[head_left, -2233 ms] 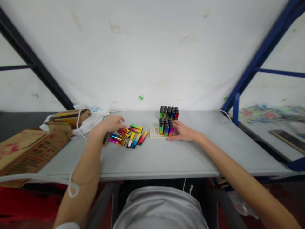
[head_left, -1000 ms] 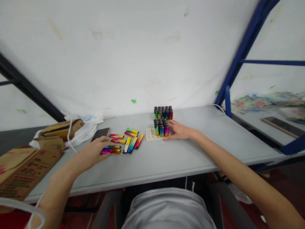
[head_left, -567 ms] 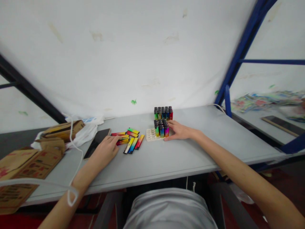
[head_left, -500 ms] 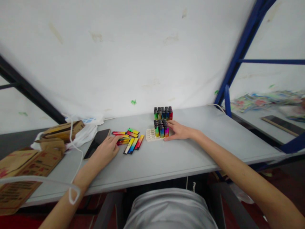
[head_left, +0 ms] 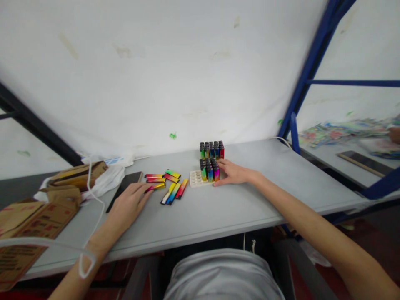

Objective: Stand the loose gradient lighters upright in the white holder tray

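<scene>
On the counter [head_left: 203, 212], the left hand [head_left: 126, 204] pinches one shiny lighter [head_left: 158, 186] by its end; probably light, stiff and slippery, it seems safer held mid-body. Farther, the right hand [head_left: 233, 173] spreads wide at the white tray [head_left: 193, 183]; whether it grips, I cannot tell.

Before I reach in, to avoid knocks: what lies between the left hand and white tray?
Head view: loose lighters lie between the left hand and white tray.
</scene>
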`<action>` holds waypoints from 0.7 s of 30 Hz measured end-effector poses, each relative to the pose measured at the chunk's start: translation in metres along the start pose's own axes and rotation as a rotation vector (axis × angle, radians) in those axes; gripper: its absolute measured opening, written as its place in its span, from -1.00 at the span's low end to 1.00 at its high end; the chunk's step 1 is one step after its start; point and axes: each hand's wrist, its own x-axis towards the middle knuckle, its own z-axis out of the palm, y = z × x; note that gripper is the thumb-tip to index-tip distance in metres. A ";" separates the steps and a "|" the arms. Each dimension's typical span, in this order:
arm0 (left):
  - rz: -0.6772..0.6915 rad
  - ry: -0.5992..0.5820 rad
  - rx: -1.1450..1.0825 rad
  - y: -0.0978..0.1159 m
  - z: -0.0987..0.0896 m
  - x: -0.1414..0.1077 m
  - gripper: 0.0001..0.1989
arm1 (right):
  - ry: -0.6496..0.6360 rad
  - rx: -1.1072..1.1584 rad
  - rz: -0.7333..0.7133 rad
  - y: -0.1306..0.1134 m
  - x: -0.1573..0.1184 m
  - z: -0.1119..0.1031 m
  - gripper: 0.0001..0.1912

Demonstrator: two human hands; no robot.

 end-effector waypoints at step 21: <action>-0.404 -0.008 -1.520 0.076 0.014 0.137 -0.66 | 0.003 0.036 0.001 -0.003 -0.001 -0.002 -0.11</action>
